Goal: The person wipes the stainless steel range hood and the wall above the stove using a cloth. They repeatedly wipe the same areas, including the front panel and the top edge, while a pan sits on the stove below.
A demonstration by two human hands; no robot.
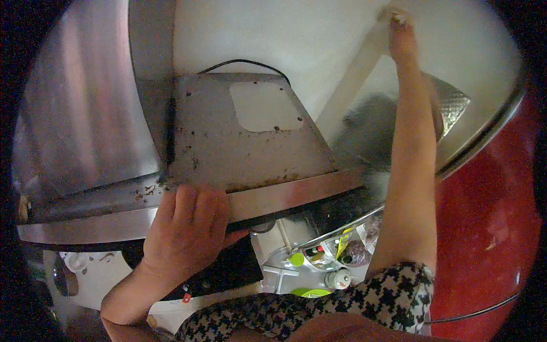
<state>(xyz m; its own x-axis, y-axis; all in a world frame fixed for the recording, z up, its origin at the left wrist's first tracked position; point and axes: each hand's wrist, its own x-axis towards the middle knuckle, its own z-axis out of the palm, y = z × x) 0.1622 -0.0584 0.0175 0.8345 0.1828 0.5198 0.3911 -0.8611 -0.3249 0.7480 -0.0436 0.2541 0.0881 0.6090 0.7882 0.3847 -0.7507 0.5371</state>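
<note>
My left hand (188,226) grips the metal front edge (295,188) of a grey appliance, its fingers over the top and the thumb below. The dusty top panel (252,158) has brown specks, small screws and a pale rounded plate (267,107). My right arm stretches far up at the right. At its end, my right hand (401,36) is against or close to the pale wall (333,38), around something small and whitish that is too blurred to name. A crinkled silvery sheet (453,104) shows behind the right forearm.
A black cable (239,61) arches behind the panel. Shiny metal (94,107) stands at the left, a red glossy surface (483,222) at the right. Far below are a lidded jar (337,279), a green lid (297,259), plastic-bagged goods (357,252) and a red tag (186,298).
</note>
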